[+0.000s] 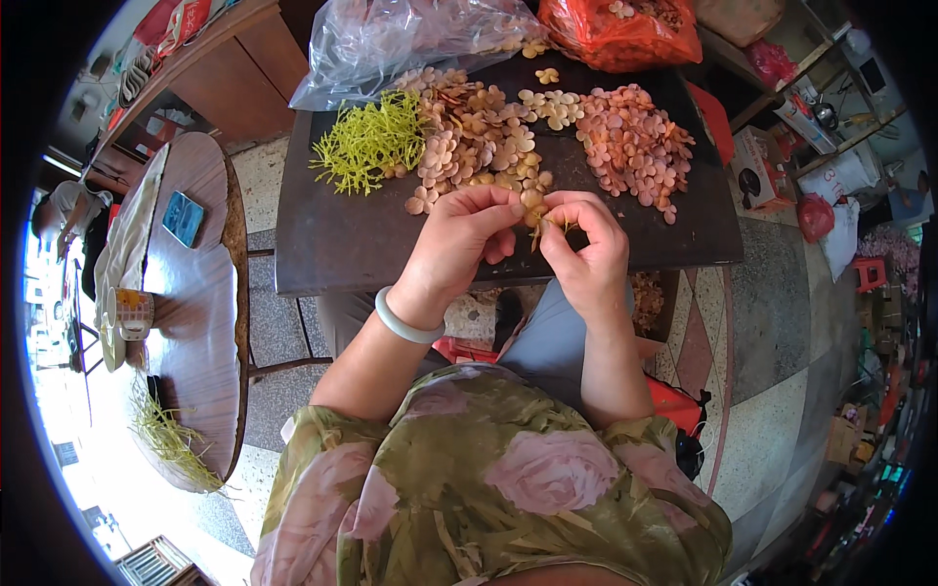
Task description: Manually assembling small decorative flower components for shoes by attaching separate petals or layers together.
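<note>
At the far left I see a round wooden table (200, 322) with a blue flat object (183, 218) on it, a patterned cup (130, 313) at its left edge and a tuft of yellow-green stems (174, 441) at its near end. To its right stands a dark rectangular table (332, 244). On its far left part lies a pile of yellow-green plastic stems (369, 144), and just right of that a spread of pale pink petal pieces (474, 132), touching the stems at the edge. Beyond them a clear plastic bag (391, 39) rests at the far edge.

My left hand (467, 239), with a pale green bangle (405, 319) on the wrist, comes up over the near edge of the dark table. Its thumb and fingers are pinched shut on a small flower piece (533, 207), held just above the table's near middle. My right hand (584, 249) meets it there, fingertips also closed on the same flower piece, so both hands are together, touching around it. A thin stem seems to stick down from it, though it is too small to be sure.

Further right lies a denser heap of darker pink petals (633, 142), with a few cream petals (549, 105) between the two pink piles. An orange-red bag (625, 29) sits beyond, at the far edge.
</note>
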